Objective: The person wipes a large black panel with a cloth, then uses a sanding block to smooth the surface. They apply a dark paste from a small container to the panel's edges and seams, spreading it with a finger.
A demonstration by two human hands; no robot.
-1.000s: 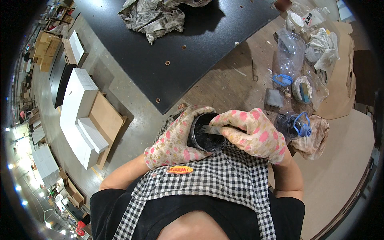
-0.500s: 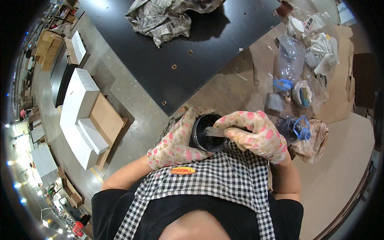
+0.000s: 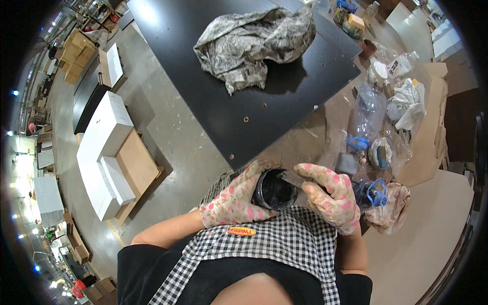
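My left hand (image 3: 236, 199), in a pink-spotted cloth glove, is wrapped round a small round container (image 3: 260, 197) of black material, held in front of my checked apron. Between the thumb and fingers of my right hand (image 3: 333, 198), gloved alike, is a flat grey scraper blade (image 3: 294, 178). Its far end reaches over the rim at the container's upper right; whether it touches the black stuff I cannot tell. Ahead lies a black panel (image 3: 203, 86) with small holes, and a crumpled, stained grey rag (image 3: 239, 48) rests on it.
To the right are clear plastic bottles (image 3: 370, 109), one with a blue handle, a grey block (image 3: 347, 163), and a stained cloth (image 3: 390, 208) on a brown board (image 3: 422, 239). White stacked panels (image 3: 104, 147) sit on the floor at left. A yellow sponge (image 3: 356, 22) is at the far right.
The scraper blade has risen from inside the container to its upper-right rim, and my right hand has opened slightly around it. The head view has shifted, showing more of the rag and panel.
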